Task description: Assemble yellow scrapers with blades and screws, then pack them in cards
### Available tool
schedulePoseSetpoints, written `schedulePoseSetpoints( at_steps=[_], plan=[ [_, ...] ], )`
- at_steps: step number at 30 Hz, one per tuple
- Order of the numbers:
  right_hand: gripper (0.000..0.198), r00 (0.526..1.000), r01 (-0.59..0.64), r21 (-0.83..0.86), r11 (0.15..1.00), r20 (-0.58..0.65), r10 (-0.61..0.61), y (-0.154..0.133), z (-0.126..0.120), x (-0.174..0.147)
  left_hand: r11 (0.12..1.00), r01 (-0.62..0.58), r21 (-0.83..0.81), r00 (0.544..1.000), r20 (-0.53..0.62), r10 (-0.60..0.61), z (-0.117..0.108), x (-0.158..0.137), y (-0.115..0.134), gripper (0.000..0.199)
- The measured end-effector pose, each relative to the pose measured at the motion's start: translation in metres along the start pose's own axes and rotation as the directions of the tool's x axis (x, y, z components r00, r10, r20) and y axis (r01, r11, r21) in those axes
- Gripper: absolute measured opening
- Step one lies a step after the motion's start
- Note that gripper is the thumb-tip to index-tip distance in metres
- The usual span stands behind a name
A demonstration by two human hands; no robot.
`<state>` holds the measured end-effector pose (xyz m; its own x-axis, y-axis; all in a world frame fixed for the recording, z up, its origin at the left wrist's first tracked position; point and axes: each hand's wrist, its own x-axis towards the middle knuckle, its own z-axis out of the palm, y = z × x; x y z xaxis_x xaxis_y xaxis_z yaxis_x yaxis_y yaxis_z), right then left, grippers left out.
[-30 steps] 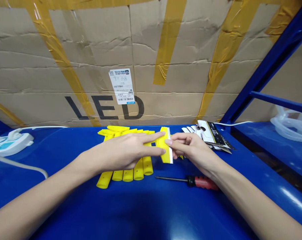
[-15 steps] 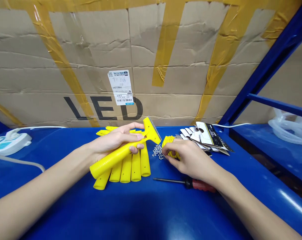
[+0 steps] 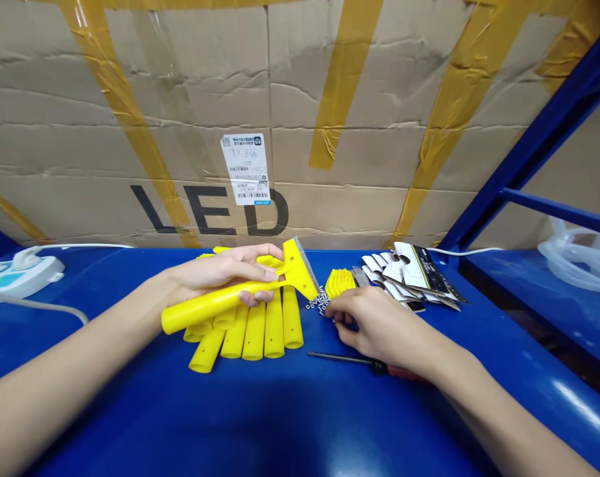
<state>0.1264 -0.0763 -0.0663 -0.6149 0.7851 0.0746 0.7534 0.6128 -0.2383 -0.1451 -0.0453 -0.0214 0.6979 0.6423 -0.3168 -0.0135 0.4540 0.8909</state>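
A yellow scraper (image 3: 225, 301) with a thin blade along its wide head lies in my left hand (image 3: 230, 273), fingers closed round its neck, head pointing right. Under it, several yellow tube handles (image 3: 253, 334) lie side by side. My right hand (image 3: 364, 315) is at the near right edge of a small pile of metal screws and nuts (image 3: 318, 302), thumb and forefinger pinched. A tiny shiny bit shows at the fingertips, too small to name. Just beyond that hand are stacked yellow plates (image 3: 340, 282).
A screwdriver (image 3: 344, 358) with a red handle lies below my right forearm. Printed cards (image 3: 414, 271) are heaped at the back right. A white power strip (image 3: 24, 277) sits at the left. Behind stands a large taped carton (image 3: 290, 99); a blue frame bar (image 3: 518, 152) slants at right.
My left hand has turned the scraper flatter, its head now lower beside the screw pile. My right hand has drawn back from the yellow plates toward me, fingertips pinched.
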Motion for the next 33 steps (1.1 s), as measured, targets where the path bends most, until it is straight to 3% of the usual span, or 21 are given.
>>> schedulePoseSetpoints(
  at_steps=[11,17,21,25,33],
  plan=[
    [0.027,0.997,0.076,0.094,0.993,-0.022,-0.074,0.005,0.0,-0.002,1.0,0.005,-0.03,1.0,0.012,-0.005,-0.003,0.003,-0.003,0.026],
    [0.023,0.999,0.037,0.079,0.996,-0.022,-0.035,0.001,-0.003,0.0,1.0,0.003,-0.004,1.0,0.004,-0.003,-0.003,0.004,-0.003,0.029],
    [0.017,0.98,0.074,0.262,0.962,-0.2,-0.021,0.002,-0.006,0.002,0.999,-0.024,0.046,1.0,0.003,0.024,0.0,0.005,-0.004,0.023],
    [0.006,0.913,0.131,0.508,0.851,-0.396,0.095,0.0,-0.003,0.004,0.998,-0.029,0.063,0.999,0.016,0.028,0.009,0.005,-0.005,0.021],
    [0.007,0.917,0.123,0.602,0.789,-0.373,0.142,-0.013,0.003,0.007,0.991,-0.055,0.122,0.997,0.061,0.048,0.016,0.004,-0.009,0.023]
  ],
)
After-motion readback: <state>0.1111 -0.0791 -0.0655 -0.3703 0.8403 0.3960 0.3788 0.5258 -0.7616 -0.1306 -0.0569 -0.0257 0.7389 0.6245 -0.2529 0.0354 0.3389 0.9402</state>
